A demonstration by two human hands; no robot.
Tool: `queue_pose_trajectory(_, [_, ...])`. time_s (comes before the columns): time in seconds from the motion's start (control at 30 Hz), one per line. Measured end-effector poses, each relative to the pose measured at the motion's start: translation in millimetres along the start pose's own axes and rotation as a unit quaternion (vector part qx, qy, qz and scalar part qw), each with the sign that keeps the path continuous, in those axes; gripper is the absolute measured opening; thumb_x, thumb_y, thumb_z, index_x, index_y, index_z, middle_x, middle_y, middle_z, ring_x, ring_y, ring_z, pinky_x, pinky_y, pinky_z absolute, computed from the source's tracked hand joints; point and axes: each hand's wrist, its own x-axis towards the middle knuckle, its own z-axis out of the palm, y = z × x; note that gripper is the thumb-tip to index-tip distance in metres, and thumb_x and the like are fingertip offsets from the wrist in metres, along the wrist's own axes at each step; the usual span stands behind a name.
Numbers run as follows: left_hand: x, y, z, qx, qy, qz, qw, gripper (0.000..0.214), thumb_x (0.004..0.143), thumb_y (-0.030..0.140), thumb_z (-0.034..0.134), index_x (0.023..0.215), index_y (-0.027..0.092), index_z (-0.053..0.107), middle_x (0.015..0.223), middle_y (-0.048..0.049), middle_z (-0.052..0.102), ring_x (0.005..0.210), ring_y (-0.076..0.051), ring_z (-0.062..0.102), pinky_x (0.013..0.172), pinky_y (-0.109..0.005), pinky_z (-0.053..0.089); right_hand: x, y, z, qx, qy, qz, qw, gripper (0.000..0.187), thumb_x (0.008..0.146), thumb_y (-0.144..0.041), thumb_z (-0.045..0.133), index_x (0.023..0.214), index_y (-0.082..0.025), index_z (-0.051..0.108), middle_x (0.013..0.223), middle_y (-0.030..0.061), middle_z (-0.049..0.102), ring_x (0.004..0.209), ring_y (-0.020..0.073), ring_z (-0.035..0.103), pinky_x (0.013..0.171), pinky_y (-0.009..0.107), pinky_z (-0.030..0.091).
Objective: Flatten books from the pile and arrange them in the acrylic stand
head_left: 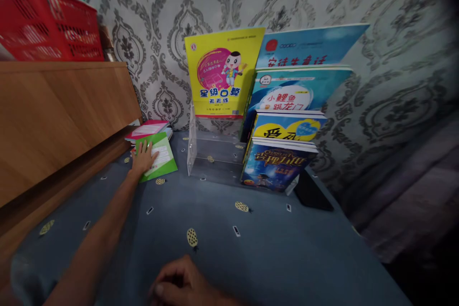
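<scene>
My left hand (143, 158) lies with fingers spread on a green notebook (163, 153) that rests at an angle against a small stack. A pink-covered notebook (149, 128) tops that stack behind it. Low in the picture, my right hand (182, 279) hovers over the tablecloth with fingers curled in and nothing visible in them. A clear acrylic book rack (215, 153) stands in the middle. At its back left leans a yellow workbook (225, 74); its right side carries blue storybooks (301, 88), a yellow-and-blue book (289, 126) and a dark blue book (278, 165) in stepped rows.
A wooden cabinet (64, 119) borders the table on the left, with a red plastic basket (50, 21) on top. Behind the rack is a patterned wall (158, 33). A flat black object (313, 191) lies right of the rack on the blue tablecloth (279, 244).
</scene>
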Motion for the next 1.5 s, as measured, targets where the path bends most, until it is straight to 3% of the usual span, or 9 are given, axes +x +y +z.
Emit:
queue_pose_trajectory(0.4, [-24.0,-2.6,3.1,0.013,-0.068,0.009,0.998,0.075,0.100,0.056,0.025,0.161,0.012,0.014,0.167,-0.0151,0.006,0.155,-0.035,0.006,0.114,-0.058,0.035,2.1,6.1,3.3,0.007,-0.016,-0.037,0.999,0.064,0.067,-0.076,0.069,0.075,-0.013,0.066,0.069,-0.0008,0.060,0.057,0.0074,0.052,0.057,0.023,0.043])
queue_pose_trajectory(1.07, [-89.3,1.9,-18.4,0.059,-0.188,0.088,0.976,0.067,0.101,0.054,0.018,0.160,0.021,0.021,0.167,-0.0098,0.016,0.155,-0.028,0.011,0.118,-0.059,0.024,-0.9,0.5,4.0,-0.004,-0.030,-0.039,0.999,0.063,0.070,-0.075,0.068,0.082,-0.014,0.069,0.073,-0.0005,0.063,0.057,0.0066,0.052,0.060,0.023,0.043])
queue_pose_trajectory(1.2, [-103.5,13.5,-26.2,0.075,-0.191,0.068,0.976,0.067,0.102,0.053,0.019,0.159,0.019,0.022,0.166,-0.0118,0.016,0.154,-0.030,0.014,0.117,-0.060,0.026,-4.5,-1.6,5.2,-0.012,-0.028,-0.037,0.999,0.056,0.073,-0.069,0.069,0.082,-0.014,0.069,0.074,-0.0002,0.062,0.059,0.0075,0.053,0.061,0.023,0.044])
queue_pose_trajectory(1.3, [-123.7,35.1,-38.1,0.111,-0.181,0.036,0.977,0.067,0.102,0.050,0.021,0.157,0.013,0.027,0.163,-0.0189,0.025,0.152,-0.033,0.024,0.115,-0.058,0.029,-6.9,-3.2,4.9,-0.034,-0.022,-0.048,0.998,0.046,0.077,-0.060,0.069,0.081,-0.014,0.069,0.073,0.0002,0.062,0.061,0.0089,0.054,0.061,0.023,0.045])
queue_pose_trajectory(1.37, [-140.5,52.8,-51.4,0.147,-0.161,0.053,0.975,0.068,0.102,0.051,0.027,0.152,0.006,0.036,0.155,-0.0254,0.039,0.145,-0.038,0.037,0.112,-0.055,0.035,-8.5,-5.3,3.0,-0.054,-0.013,-0.060,0.997,0.040,0.079,-0.054,0.067,0.081,-0.014,0.069,0.073,0.0010,0.063,0.064,0.0104,0.056,0.062,0.023,0.046])
queue_pose_trajectory(1.43, [-155.2,68.2,-67.3,0.168,-0.147,0.096,0.970,0.066,0.100,0.054,0.031,0.142,0.006,0.050,0.134,-0.0274,0.060,0.124,-0.040,0.059,0.100,-0.054,0.045,-11.6,-9.1,-0.6,-0.092,0.007,-0.078,0.993,0.034,0.082,-0.047,0.063,0.081,-0.014,0.070,0.073,0.0020,0.064,0.065,0.0116,0.058,0.062,0.023,0.045])
queue_pose_trajectory(1.5, [-163.8,76.7,-80.9,0.166,-0.166,0.120,0.965,0.061,0.100,0.054,0.031,0.120,0.009,0.067,0.111,-0.0235,0.071,0.103,-0.038,0.069,0.086,-0.049,0.052,-17.8,-14.2,-5.9,-0.154,0.033,-0.104,0.982,0.028,0.085,-0.038,0.059,0.082,-0.013,0.072,0.072,0.0028,0.066,0.063,0.0120,0.057,0.058,0.022,0.042])
